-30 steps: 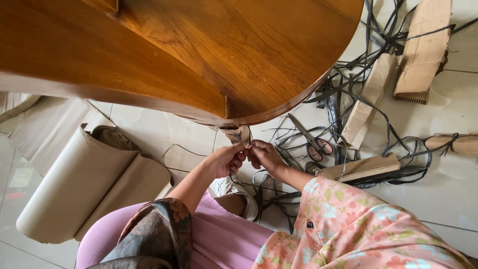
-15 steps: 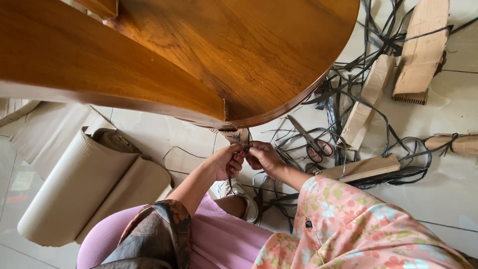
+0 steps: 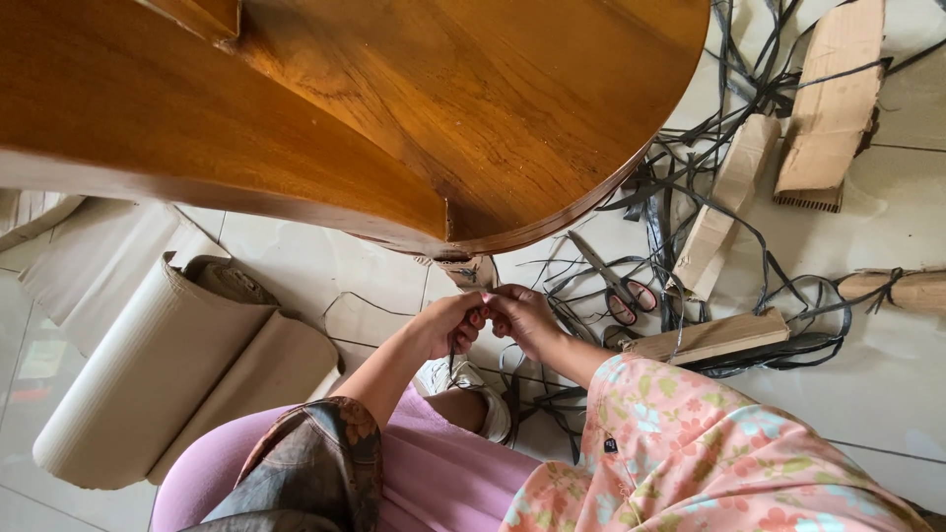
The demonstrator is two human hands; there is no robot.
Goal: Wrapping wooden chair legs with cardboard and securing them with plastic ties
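1. Pale floor tiles [image 3: 296, 261] lie under a brown wooden tabletop [image 3: 414, 108].
2. Both my left hand [image 3: 448, 323] and right hand [image 3: 522, 315] pinch a thin dark strap [image 3: 455, 360] just below the tabletop's edge, fingers closed.
3. Scissors [image 3: 616, 286] lie nearby among loose straps.

Thin black plastic strap [image 3: 454, 363], pinched taut under the cardboard-wrapped wooden leg [image 3: 471, 272], its tail hanging downward

Pale tiled floor [image 3: 907, 365], polished wooden furniture [image 3: 394, 108] overhead, soft daylight
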